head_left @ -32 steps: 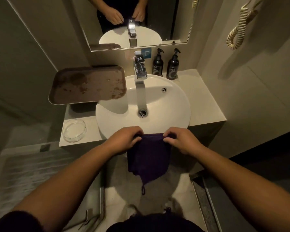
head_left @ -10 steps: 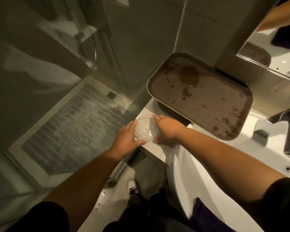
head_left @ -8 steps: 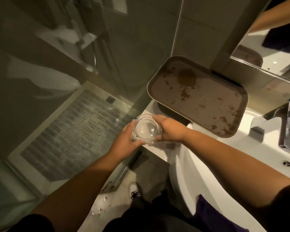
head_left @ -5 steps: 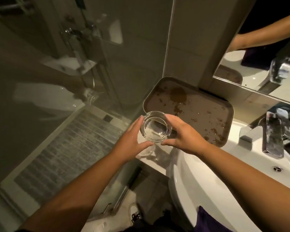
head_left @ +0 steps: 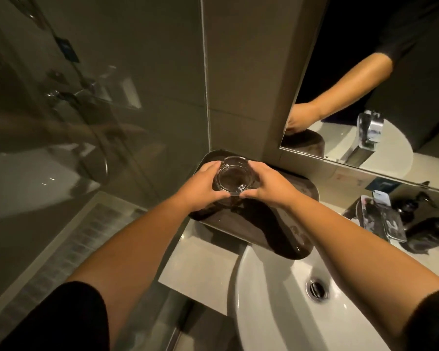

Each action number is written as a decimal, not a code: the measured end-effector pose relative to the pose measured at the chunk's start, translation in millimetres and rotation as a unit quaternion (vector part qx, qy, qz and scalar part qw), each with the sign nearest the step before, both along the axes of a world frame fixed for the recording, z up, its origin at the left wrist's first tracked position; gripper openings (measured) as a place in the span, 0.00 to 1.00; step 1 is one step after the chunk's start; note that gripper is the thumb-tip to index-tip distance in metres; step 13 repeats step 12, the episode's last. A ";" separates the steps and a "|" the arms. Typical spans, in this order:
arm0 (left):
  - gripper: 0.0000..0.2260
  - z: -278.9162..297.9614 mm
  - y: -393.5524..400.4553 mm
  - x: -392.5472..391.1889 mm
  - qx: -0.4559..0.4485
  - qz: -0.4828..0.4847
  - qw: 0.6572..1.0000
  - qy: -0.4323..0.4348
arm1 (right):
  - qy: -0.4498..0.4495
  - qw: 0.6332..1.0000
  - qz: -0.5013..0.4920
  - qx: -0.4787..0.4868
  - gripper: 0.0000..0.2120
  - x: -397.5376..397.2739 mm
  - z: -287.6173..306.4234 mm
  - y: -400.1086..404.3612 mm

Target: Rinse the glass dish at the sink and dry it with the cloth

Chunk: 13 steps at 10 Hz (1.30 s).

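Glass of a shower screen fills the left of the view, with the tiled floor below it. Further right, the left hand and the right hand each wrap one side of the glass dish, fingers curled over its rim and thumbs underneath, so it is gripped from both sides and held up in the air. It hangs over the far end of a dark tray that rests on the counter and overlaps the back left rim of the white sink. The dish looks clear and empty, though the dim light hides any drops on it. Right of the tray, the tap stands at the back of the bowl, with dark pump bottles beside it; no water stream can be made out. No cloth shows here.

By my reading, the step in hand is carrying the dish toward the water; rinsing has not begun. The next move calls for swinging it right and down, clear of the tray edge, to sit under the spout above the drain, then freeing one hand to work the tap while the other keeps a firm hold on slippery glass.
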<state>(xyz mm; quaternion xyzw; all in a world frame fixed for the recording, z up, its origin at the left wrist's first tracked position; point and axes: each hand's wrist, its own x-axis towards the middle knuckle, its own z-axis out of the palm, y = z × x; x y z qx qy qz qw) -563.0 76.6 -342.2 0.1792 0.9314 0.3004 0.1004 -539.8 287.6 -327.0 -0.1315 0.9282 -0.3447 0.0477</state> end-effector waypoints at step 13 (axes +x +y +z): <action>0.42 -34.2 11.9 -52.5 -0.143 -0.039 0.987 0.058 | -0.023 0.984 -0.049 0.171 0.49 -52.0 -52.3 20.3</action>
